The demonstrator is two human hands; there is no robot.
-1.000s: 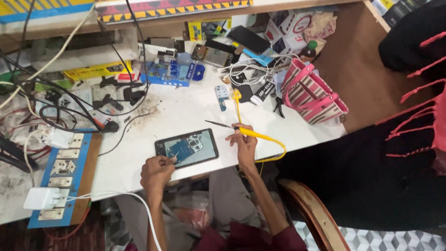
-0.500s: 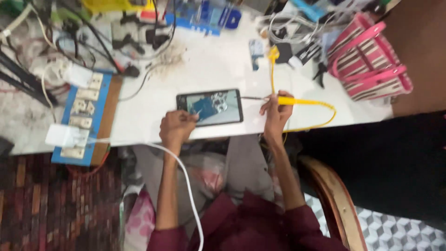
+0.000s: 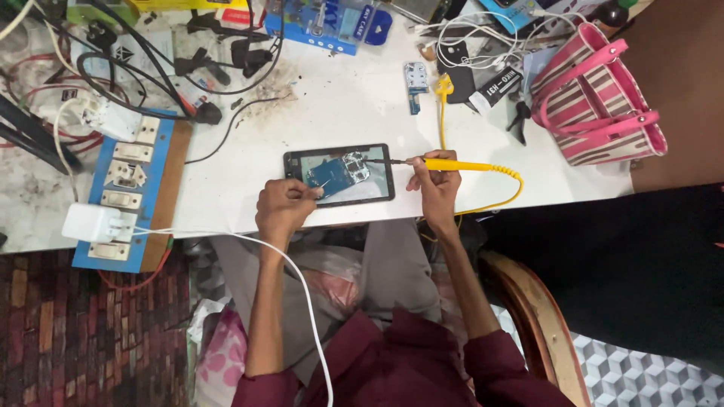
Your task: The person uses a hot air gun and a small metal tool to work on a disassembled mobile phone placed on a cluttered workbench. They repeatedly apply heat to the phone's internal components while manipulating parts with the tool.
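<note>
A black phone (image 3: 381, 192) lies flat near the front edge of the white table (image 3: 339, 105), with a small blue-green circuit board (image 3: 337, 170) resting on it. My right hand (image 3: 436, 190) grips a yellow-handled soldering iron (image 3: 452, 165), its dark tip touching the board's right end. My left hand (image 3: 283, 209) pinches a thin metal tool, probably tweezers (image 3: 323, 183), whose point rests on the board's left side.
A blue switchboard (image 3: 124, 192) with a white charger (image 3: 90, 223) sits at the left, amid tangled cables (image 3: 136, 68). A pink striped bag (image 3: 596, 98) stands at the right. Small parts and tool packets crowd the table's back. A wooden chair (image 3: 535, 316) is under me.
The camera view has dropped lower and steadied over the table. Both hands stay at the phone, and the soldering iron tip has come onto the circuit board.
</note>
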